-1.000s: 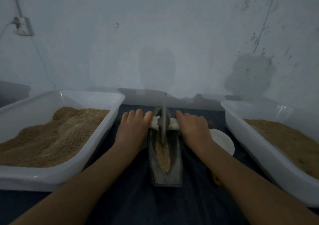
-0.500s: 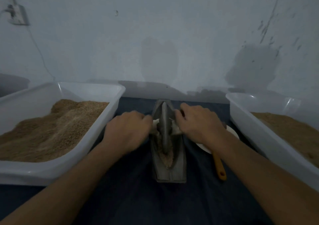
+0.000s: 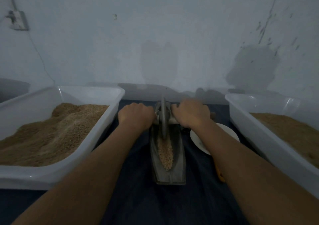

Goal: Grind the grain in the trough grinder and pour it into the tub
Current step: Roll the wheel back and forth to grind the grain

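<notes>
**Rolling the wheel through the grain: keep it even and in the groove**

Two white tubs flank the work on the dark cloth: the left tub [image 3: 110, 119] holds a tall heap of coarse grain, the right tub [image 3: 255, 131] a flatter, finer-looking layer (probably the ground product, so likely the place to pour, though that is a judgement). Between them lies the metal trough grinder [image 3: 177, 149], its long axis running away from the person, with a strip of grain [image 3: 165, 150] along the groove on the near side of the wheel [image 3: 163, 119]. The wheel stands upright at the far end of the trough.

The left hand [image 3: 136, 115] and the right hand [image 3: 191, 114] each curl closed around one end of the axle handle, fingers wrapped fully over it, one on either side of the wheel.

To grind well, press down equally with both fists so the wheel stays vertical and does not ride up the trough wall. Draw it the full length of the groove, since the kernels at the near end look whole. Keep the trough from sliding on the cloth.

A white plate [image 3: 227, 133] sits just right of the trough, partly under the right forearm, with a yellow handle [image 3: 220, 174] near it.
</notes>
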### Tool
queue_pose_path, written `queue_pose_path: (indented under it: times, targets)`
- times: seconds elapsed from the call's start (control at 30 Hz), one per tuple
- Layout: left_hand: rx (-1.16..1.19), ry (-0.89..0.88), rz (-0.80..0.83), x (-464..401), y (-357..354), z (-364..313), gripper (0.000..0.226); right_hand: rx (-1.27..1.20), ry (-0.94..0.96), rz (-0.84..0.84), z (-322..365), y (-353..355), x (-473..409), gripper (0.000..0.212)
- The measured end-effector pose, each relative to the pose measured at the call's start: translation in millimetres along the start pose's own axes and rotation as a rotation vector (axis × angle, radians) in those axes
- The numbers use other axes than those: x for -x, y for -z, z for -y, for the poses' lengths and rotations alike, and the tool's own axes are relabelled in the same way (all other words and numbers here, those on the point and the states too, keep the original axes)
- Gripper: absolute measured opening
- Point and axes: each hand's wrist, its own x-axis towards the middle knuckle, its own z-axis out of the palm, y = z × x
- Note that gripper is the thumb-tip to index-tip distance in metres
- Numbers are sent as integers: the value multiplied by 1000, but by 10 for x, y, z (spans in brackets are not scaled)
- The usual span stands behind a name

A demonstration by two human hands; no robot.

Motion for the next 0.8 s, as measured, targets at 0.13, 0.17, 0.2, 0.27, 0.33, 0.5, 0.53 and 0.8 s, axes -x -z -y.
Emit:
queue_pose_path:
  times: [0.13, 0.17, 0.2, 0.27, 0.33, 0.5, 0.53, 0.8]
  targets:
    - [109, 18, 25, 184, 78, 34, 20, 76, 68, -23, -13, 69, 325, 52]
    - [123, 10, 12, 237, 97, 20, 21, 104, 116, -21, -41, 96, 417, 48]
    - [130, 2, -7, 279, 112, 18, 23, 135, 175, -31, -71, 121, 506, 43]
    - [121, 66, -33, 348, 143, 56, 37, 174, 329, -97, -101, 169, 678, 31]
    - [131, 119, -9, 351, 132, 59, 45, 161, 356, -107, -110, 214, 780, 29]
    - [170, 149, 53, 107, 60, 52, 35, 107, 128, -72, -66, 48, 382, 42]
    - [161, 151, 38, 22, 27, 39, 33, 57, 69, -43, -58, 18, 233, 50]
    - [102, 121, 20, -170, -18, 23, 39, 75, 29, -75, -60, -56, 80, 54]
